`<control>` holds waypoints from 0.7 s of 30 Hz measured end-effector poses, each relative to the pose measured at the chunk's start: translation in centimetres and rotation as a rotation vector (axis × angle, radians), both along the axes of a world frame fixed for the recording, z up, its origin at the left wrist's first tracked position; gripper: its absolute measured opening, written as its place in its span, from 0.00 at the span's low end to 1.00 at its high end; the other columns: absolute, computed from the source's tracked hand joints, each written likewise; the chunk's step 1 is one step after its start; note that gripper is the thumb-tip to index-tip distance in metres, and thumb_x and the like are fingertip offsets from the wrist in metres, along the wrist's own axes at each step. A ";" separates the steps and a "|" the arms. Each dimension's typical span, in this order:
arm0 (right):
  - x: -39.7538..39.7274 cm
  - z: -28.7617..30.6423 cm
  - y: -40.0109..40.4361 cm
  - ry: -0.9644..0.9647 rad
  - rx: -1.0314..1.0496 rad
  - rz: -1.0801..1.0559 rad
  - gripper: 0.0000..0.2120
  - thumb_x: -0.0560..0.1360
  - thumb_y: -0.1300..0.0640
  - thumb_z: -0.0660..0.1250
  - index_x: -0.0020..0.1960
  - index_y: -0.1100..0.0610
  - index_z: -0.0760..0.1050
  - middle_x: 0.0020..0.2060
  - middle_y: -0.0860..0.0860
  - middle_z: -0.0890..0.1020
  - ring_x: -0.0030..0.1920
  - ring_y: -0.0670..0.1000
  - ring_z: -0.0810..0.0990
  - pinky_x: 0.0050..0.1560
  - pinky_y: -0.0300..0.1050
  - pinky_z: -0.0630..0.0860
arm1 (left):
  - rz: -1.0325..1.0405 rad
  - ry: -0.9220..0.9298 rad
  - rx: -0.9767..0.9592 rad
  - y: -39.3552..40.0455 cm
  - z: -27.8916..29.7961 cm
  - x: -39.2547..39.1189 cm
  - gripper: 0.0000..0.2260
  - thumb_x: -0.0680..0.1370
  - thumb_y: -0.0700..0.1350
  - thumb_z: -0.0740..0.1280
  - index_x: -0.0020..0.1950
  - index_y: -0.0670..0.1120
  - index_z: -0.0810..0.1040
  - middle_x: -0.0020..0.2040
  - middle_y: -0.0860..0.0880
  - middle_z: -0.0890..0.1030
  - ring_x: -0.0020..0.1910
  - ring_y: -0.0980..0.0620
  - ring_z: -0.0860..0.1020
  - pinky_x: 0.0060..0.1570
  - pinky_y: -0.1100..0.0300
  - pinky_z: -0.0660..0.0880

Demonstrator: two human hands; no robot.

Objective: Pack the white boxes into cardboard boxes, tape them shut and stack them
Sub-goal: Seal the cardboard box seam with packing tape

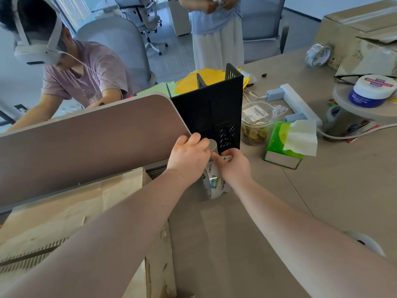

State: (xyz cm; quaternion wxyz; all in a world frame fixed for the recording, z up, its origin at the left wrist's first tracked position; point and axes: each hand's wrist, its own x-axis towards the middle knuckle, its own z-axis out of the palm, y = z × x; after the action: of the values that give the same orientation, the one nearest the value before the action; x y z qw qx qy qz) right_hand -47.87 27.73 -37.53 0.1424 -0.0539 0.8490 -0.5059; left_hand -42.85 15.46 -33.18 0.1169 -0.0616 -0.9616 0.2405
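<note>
A roll of tape (213, 181) is held upright between the two hands, just in front of a black file holder (211, 108) that stands near the middle of the table (247, 222). The roll is gripped from the left by the left hand (189, 157), whose fingers are curled over its top, while the printed loose end of the tape is pinched by the right hand (233, 166) at the roll's upper right. The lower rim of the roll is seen below both wrists, close to the table top; whether it touches cannot be told. A cardboard box (71, 214) with closed flaps is placed at the table's left edge, just beside the left forearm, under a brown divider panel (90, 138). To the right of the file holder, a clear snack tub (256, 123) and a green tissue pack (285, 145) are set. A second tape roll (319, 55) and more cardboard boxes (361, 33) are found at the far right corner. Bare table surface is left in front of and to the right of the hands.
</note>
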 end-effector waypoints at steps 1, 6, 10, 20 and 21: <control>0.0 0.1 0.2 -0.015 -0.004 -0.016 0.20 0.74 0.40 0.67 0.54 0.54 0.70 0.40 0.46 0.75 0.37 0.45 0.74 0.37 0.42 0.71 | -0.011 -0.037 -0.036 0.4 0.4 0.1 0.06 0.62 0.46 0.75 0.37 0.52 0.83 0.41 0.56 0.78 0.48 0.51 0.72 0.42 0.58 0.70; 0.2 0.9 1.8 0.016 0.035 0.000 0.20 0.74 0.40 0.66 0.58 0.53 0.71 0.41 0.48 0.77 0.41 0.49 0.77 0.37 0.43 0.72 | 0.089 -0.213 0.027 0.6 1.9 1.0 0.19 0.78 0.43 0.59 0.69 0.46 0.71 0.65 0.52 0.70 0.63 0.48 0.66 0.57 0.54 0.65; 1.5 1.6 3.5 0.077 0.145 0.070 0.12 0.78 0.46 0.63 0.56 0.53 0.73 0.38 0.45 0.76 0.46 0.52 0.78 0.41 0.44 0.72 | 0.188 -0.266 0.225 1.3 2.9 3.3 0.23 0.81 0.45 0.57 0.76 0.47 0.60 0.71 0.50 0.67 0.67 0.47 0.66 0.61 0.52 0.65; 10.6 5.4 7.1 0.033 0.235 0.201 0.14 0.79 0.55 0.59 0.34 0.52 0.68 0.33 0.49 0.73 0.39 0.54 0.73 0.31 0.42 0.65 | 0.306 -0.405 0.505 5.9 6.8 13.7 0.17 0.83 0.51 0.53 0.60 0.47 0.78 0.57 0.47 0.77 0.58 0.45 0.75 0.55 0.49 0.74; 12.6 5.9 7.5 0.010 0.234 0.216 0.15 0.78 0.56 0.59 0.33 0.52 0.66 0.31 0.49 0.72 0.38 0.54 0.72 0.31 0.42 0.64 | 0.333 -0.396 0.532 6.2 7.0 15.3 0.17 0.83 0.50 0.53 0.60 0.47 0.78 0.58 0.47 0.77 0.58 0.45 0.76 0.55 0.49 0.74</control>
State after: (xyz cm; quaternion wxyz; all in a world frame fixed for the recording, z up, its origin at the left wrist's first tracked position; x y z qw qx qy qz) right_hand -35.32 35.23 -31.68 0.1970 -0.1305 0.8921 -0.3851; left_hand -27.55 21.71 -26.16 -0.1004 0.0828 -0.9913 -0.0185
